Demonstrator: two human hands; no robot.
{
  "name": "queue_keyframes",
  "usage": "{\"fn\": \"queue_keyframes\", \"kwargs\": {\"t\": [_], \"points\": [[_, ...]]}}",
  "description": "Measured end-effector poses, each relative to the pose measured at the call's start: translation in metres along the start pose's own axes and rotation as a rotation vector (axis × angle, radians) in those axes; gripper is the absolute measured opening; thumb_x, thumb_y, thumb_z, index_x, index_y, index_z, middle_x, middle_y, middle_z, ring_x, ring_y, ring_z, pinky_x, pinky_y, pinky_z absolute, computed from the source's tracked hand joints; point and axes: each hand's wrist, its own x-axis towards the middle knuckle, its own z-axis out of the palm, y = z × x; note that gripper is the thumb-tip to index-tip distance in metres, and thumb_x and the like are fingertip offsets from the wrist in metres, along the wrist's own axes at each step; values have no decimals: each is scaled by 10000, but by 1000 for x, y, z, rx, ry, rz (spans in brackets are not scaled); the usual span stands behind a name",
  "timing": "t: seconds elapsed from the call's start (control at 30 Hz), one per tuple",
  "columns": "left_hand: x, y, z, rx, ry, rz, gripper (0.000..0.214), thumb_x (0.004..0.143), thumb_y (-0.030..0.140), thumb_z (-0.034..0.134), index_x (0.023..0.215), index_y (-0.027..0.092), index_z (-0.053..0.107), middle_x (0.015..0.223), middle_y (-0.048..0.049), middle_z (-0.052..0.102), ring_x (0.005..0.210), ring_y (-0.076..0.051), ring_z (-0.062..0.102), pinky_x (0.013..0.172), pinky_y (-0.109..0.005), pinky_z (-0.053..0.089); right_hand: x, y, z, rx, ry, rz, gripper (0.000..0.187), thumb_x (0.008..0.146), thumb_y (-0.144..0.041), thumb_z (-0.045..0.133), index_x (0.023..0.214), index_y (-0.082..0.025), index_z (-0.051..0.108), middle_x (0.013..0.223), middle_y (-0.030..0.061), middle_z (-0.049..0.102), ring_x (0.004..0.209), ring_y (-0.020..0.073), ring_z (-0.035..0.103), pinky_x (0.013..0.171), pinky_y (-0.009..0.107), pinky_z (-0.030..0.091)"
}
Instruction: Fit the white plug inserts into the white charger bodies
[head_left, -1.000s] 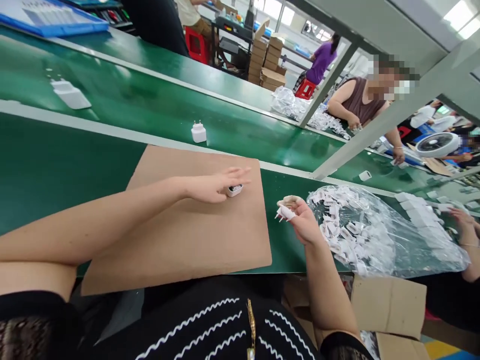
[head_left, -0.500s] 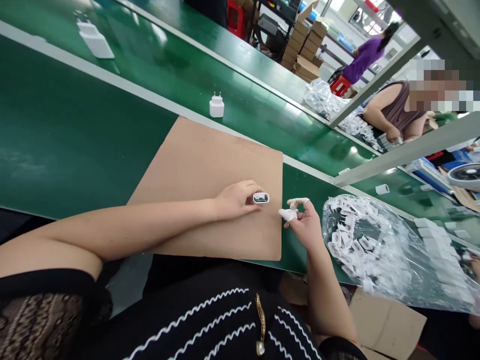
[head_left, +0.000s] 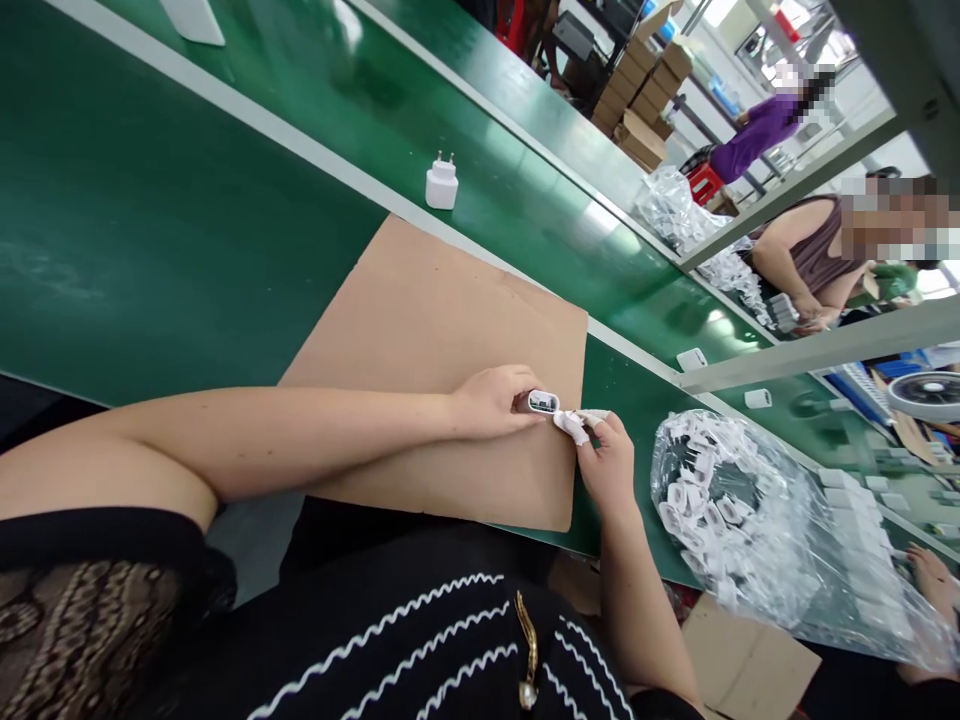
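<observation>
My left hand (head_left: pixel 493 402) is closed around a white charger housing (head_left: pixel 544 402) above the cardboard sheet (head_left: pixel 457 310). The housing's open end faces right, and parts of a circuit board show inside. Close to that open end are the fingertips of my right hand (head_left: pixel 609 460), with white coverings on thumb and forefinger. Those fingers are pinched together; whatever lies between them is too small or hidden to make out. A finished-looking white plug charger (head_left: pixel 442 184) stands with its two pins up on the green surface beyond the cardboard.
Right of my right hand lies a clear plastic bag (head_left: pixel 739 530) of white plug parts. Rows of white housings (head_left: pixel 862 540) are beside it. Another white charger (head_left: pixel 193 18) is at the top left. A metal frame bar (head_left: pixel 810 355) crosses the right side. Co-workers sit beyond.
My right hand has moved in to the housing's open end, and its thumb and forefinger have come together. My left hand keeps its hold. The whole view has shifted slightly.
</observation>
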Motion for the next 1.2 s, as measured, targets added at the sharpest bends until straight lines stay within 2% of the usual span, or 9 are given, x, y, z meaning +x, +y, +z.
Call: {"fn": "queue_keyframes", "kwargs": {"t": [0.13, 0.27, 0.43, 0.67, 0.77, 0.87, 0.97, 1.03, 1.2], "points": [[1, -1, 0, -47, -7, -55, 212, 857, 350, 725, 994, 190, 747, 948, -46, 664, 769, -165, 607, 692, -304, 489, 8, -21, -7, 109, 85, -92, 250, 949, -378, 674, 1152, -262, 760, 1036, 50, 767, 896, 209, 712, 849, 377, 584], [3, -1, 0, -64, 6, -103, 172, 811, 342, 770, 866, 181, 740, 911, -33, 642, 718, -147, 579, 672, -294, 464, 17, -41, 1, 99, 115, -249, 168, 928, -325, 717, 1079, -277, 773, 1045, 42, 781, 1003, 234, 680, 903, 405, 570], [4, -2, -3, -79, 0, -61, 186, 817, 340, 763, 763, 173, 701, 872, -24, 617, 722, -141, 571, 675, -281, 443, 25, -37, 14, -11, 92, -333, 199, 931, -224, 680, 1097, -290, 769, 1003, 30, 788, 974, 249, 626, 851, 405, 559], [5, -2, -3, -60, -33, -65, 151, 811, 305, 765, 776, 166, 718, 876, -19, 615, 709, -134, 557, 668, -278, 429, 30, -36, 11, -249, 43, -495, 295, 909, -100, 579, 1106, -241, 745, 938, 57, 766, 924, 262, 599, 834, 407, 526], [5, -2, -3, -67, -27, -71, 144, 808, 305, 767, 789, 168, 728, 882, -17, 615, 709, -131, 557, 680, -279, 436, 34, -35, 9, -300, 19, -515, 282, 892, -106, 561, 1046, -248, 751, 870, 46, 743, 918, 256, 609, 945, 440, 516], [4, -1, -5, -88, -43, -65, 151, 813, 322, 762, 790, 176, 732, 896, -19, 627, 719, -133, 573, 691, -280, 450, 38, -34, 6, -289, -39, -539, 304, 879, -117, 553, 1043, -275, 756, 819, 18, 724, 922, 243, 615, 1123, 492, 428], [4, 0, -5, -93, -65, -49, 175, 819, 353, 756, 781, 184, 730, 892, -22, 630, 724, -140, 586, 684, -283, 460, 40, -32, 5, -279, -93, -516, 366, 842, -111, 565, 1061, -329, 762, 848, -8, 737, 953, 237, 618, 1215, 514, 309], [4, 0, -3, -83, -43, -44, 207, 823, 383, 751, 775, 184, 720, 875, -24, 626, 713, -143, 588, 670, -284, 463, 38, -31, 8, -284, -73, -437, 349, 823, -125, 597, 1027, -346, 773, 840, -16, 734, 951, 238, 616, 1212, 516, 279], [0, -3, 5, 0, 35, -69, 314, 833, 485, 731, 759, 183, 687, 854, -32, 643, 696, -154, 599, 669, -300, 483, 20, -30, 28, -188, 50, -199, 245, 871, -173, 645, 1018, -304, 790, 811, 3, 703, 879, 218, 599, 1026, 431, 394]]}}
